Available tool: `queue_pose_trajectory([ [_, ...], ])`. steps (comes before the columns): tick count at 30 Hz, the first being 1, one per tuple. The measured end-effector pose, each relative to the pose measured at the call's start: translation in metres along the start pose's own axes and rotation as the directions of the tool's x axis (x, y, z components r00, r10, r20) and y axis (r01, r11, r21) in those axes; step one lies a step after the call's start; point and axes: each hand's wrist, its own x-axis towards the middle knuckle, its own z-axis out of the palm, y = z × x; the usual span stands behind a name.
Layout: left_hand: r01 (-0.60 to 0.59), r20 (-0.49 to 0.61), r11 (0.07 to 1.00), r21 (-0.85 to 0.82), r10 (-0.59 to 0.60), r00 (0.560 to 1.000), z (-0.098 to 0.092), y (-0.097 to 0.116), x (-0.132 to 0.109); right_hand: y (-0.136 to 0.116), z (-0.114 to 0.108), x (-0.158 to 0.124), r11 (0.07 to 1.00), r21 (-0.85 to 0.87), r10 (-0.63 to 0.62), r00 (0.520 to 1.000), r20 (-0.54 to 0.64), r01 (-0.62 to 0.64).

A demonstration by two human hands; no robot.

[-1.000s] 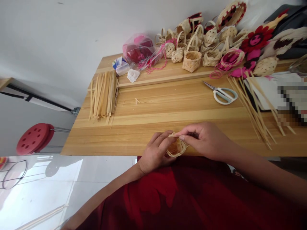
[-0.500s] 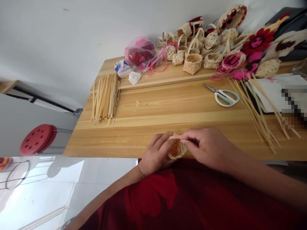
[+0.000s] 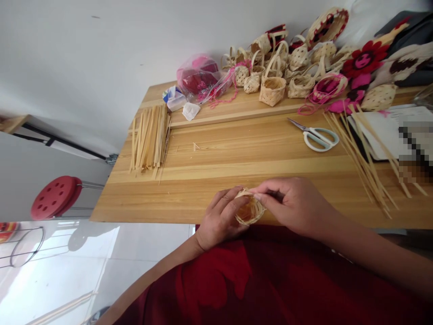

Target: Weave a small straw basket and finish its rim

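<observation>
A small woven basket (image 3: 251,213) of pale strips is held at the table's front edge, its round opening facing up. My left hand (image 3: 221,214) is closed round its left side, fingers over the rim. My right hand (image 3: 294,203) pinches at the back right of the rim with thumb and forefinger; whatever strip end lies between them is too small to make out. White-handled scissors (image 3: 320,137) lie beyond my right hand, blades pointing back left.
Flat strips (image 3: 149,137) lie bundled at the table's left, and loose strips (image 3: 368,162) at the right over a notebook (image 3: 382,131). Finished baskets (image 3: 272,90) crowd the back beside a plastic bag (image 3: 199,76). Red stools (image 3: 54,196) stand left.
The view has shifted very slightly. My right fingertips have moved a little along the rim, and slightly more of the basket's opening shows.
</observation>
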Motion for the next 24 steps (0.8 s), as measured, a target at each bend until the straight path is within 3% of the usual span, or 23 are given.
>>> queue_pose_trajectory([
  [4, 0.014, -0.006, 1.0, -0.024, -0.014, 1.0, 0.0, 0.001, -0.001, -0.001, -0.002, -0.002, 1.0, 0.003, 0.015, 1.0, 0.015, -0.015],
  [15, 0.053, 0.01, 0.996, -0.067, -0.052, 0.999, 0.002, 0.001, -0.004, -0.002, -0.001, 0.003, 0.995, 0.006, -0.099, 0.995, 0.021, 0.099],
  [24, 0.056, 0.012, 0.997, -0.058, -0.055, 0.998, 0.0, 0.003, -0.002, -0.01, -0.006, 0.007, 0.975, -0.199, -0.072, 0.99, 0.123, 0.096],
])
